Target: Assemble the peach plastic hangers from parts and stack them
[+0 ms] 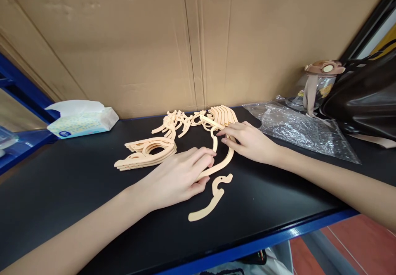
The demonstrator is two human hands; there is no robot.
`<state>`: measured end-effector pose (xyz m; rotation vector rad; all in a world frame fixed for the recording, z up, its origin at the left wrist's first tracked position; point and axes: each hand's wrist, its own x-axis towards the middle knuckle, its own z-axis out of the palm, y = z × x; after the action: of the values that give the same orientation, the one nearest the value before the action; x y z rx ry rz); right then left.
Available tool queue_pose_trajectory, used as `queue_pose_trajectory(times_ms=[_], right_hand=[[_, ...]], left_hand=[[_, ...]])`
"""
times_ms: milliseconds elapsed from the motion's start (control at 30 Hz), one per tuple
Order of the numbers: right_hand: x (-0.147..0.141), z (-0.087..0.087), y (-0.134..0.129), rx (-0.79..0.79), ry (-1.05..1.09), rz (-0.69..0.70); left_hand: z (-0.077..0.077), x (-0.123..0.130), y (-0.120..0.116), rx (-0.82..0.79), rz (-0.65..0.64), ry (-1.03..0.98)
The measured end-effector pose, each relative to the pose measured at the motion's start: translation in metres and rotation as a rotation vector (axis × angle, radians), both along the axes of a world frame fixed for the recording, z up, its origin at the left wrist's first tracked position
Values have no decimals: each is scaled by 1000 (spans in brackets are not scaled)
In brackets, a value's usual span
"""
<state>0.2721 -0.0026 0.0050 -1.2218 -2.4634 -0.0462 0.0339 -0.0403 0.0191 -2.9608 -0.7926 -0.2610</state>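
Both hands are on a beige plastic folding hanger (223, 163) with curved arms, held over the black tabletop. My left hand (185, 171) is closed around its near left arm, thumb below and fingers above. My right hand (247, 141) pinches the far right side, its fingertips hiding part of the joint. A loose hooked hanger piece (206, 209) lies on the table just in front of the hands. Left of them sits a stack of folded beige hangers (130, 162), partly behind my left hand.
Loose beige hanger parts (171, 122) lie at the back, beside a row of curved arms (224, 114). A tissue pack (83, 122) is at the far left. To the right are a clear plastic bag (303, 130), a drinking bottle (321, 83) and a dark bag (365, 97). Cardboard (139, 43) stands behind.
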Motion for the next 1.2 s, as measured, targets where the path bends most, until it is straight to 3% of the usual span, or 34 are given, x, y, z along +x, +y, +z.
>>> queue_pose_trajectory(times_ms=[167,600,1000,1200], right_hand=[[2,-1,0,-2,-11,69],[0,0,-5,10,-13,226],[-1,4,-8,-19,-56,241],[-2,3,-9,-14,-105,255]], left_hand=[[-1,1,-2,25,-95,16],[-6,-1,7,153,-59,56],[-7,-3,10,86,-37,62],[-6,0,9,277,-38,100]])
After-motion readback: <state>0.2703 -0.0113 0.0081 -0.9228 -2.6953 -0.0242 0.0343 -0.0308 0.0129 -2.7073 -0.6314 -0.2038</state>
